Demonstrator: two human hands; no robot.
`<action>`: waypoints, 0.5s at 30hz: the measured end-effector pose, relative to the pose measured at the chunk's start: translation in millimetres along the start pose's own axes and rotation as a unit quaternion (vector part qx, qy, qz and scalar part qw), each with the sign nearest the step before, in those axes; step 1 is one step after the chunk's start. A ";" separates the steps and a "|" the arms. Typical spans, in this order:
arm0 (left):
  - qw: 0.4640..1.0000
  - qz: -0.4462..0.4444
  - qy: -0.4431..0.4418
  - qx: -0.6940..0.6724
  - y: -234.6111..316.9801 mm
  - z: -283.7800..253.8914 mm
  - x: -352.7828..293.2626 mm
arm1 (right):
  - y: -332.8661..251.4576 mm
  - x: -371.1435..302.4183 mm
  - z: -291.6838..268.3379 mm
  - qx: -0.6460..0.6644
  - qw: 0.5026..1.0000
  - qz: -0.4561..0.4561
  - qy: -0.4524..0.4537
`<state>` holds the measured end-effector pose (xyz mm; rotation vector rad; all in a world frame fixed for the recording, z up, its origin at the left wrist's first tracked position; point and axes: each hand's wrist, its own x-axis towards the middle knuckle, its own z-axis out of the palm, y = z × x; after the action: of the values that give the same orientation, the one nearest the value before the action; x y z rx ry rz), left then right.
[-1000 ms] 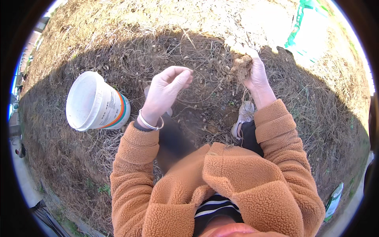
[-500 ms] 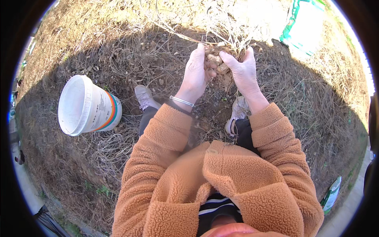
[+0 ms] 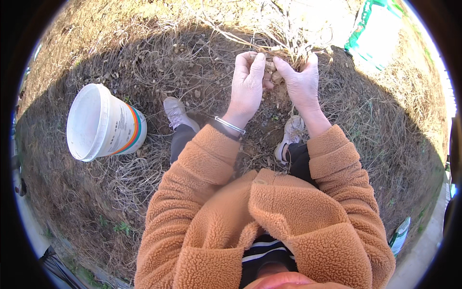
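A bundle of dry peanut plant stems (image 3: 291,41) is gripped at its root end in my right hand (image 3: 303,89), thumb pressed on top. Tan peanut pods (image 3: 276,77) hang there between my two hands. Curled round the pods from the other side is my left hand (image 3: 247,89), its thumb and forefinger pinched together at the roots. Some of its fingertips show beneath the pods; what exactly the pinch holds is partly hidden.
A white bucket (image 3: 127,129) with a rainbow stripe leans on its side to the left, mouth facing left. Dry stalks (image 3: 132,180) litter the soil around my shoes (image 3: 291,132). A white and green sack (image 3: 378,36) lies far right, and a green packet (image 3: 399,236) near right.
My left hand has shifted right and turned, its thumb and forefinger now together at the roots. My right hand has moved slightly right with the peanut plant.
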<state>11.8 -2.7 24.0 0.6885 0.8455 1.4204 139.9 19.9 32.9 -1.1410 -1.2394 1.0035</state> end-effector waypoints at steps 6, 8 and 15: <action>0.982 0.090 0.121 0.117 -28.8 7.5 2.6 | 2.9 -11.4 22.5 -0.061 0.997 -0.007 0.052; 0.967 0.160 0.137 0.140 -38.2 9.2 5.8 | 3.4 -14.0 28.2 -0.083 0.994 -0.010 0.068; 0.960 0.155 0.148 0.183 -36.6 -4.0 21.4 | 10.1 -19.9 41.9 -0.096 0.992 -0.020 0.077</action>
<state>28.0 16.3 -10.5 0.9321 1.2999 1.6934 96.8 6.0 18.7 -1.3123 -1.2496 0.7636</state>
